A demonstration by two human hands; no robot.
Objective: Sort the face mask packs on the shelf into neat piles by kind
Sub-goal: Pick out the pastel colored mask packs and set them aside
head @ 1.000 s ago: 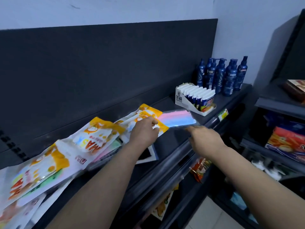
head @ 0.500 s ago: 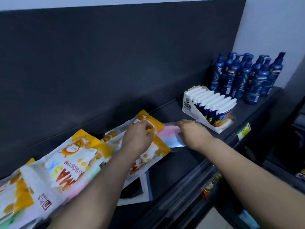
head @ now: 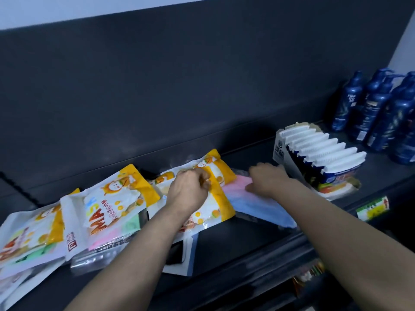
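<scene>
Several yellow-and-white mask packs lie overlapping along the dark shelf [head: 247, 239]; one [head: 107, 198] shows orange "MASK" lettering. My left hand [head: 188, 189] is closed on the top edge of the rightmost yellow-and-white pack [head: 221, 198]. To its right lies a clear pack of pink-and-blue masks [head: 258, 205], partly tucked under that yellow pack. My right hand [head: 267, 180] rests on the far end of the pink-and-blue pack, fingers curled on it. A white-edged black pack [head: 183, 257] sticks out beneath my left forearm.
A white display carton of blue-and-white tubes [head: 321, 158] stands just right of my right hand. Dark blue pump bottles [head: 381, 111] fill the back right corner. The shelf's dark back panel [head: 179, 97] rises behind the packs. A price label [head: 372, 208] marks the front edge.
The camera has moved closer and to the left. My right hand slid further back along the pink-and-blue pack toward the carton. My left hand stays on the yellow pack.
</scene>
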